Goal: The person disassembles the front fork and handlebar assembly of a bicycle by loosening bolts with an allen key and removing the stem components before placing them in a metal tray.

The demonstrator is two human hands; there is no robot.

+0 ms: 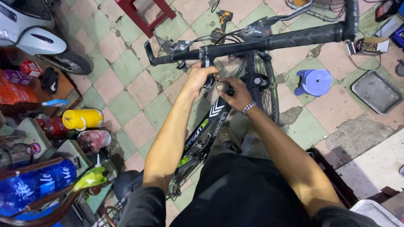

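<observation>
Black clothes on the person's body (248, 197) fill the bottom of the view, and two bare arms reach up from them. Under everything is a floor (126, 96) of green and pink squares, worn and cracked in spots. A red stool (145, 14) stands near the top edge, a blue stool (315, 82) and a grey tray (376, 91) sit toward the right edge, and a yellow can (82, 119) and a big blue bottle (35, 185) lie among clutter by the left edge. The bike (210, 126) stands in the middle, black with green marks, its long black handlebar (269, 42) running across the top. The left hand (201, 77) is closed around the bar clamp just under the handlebar. The right hand (237, 94), with a silver bracelet, is closed on a small round-tipped tool (221, 87) beside it.
</observation>
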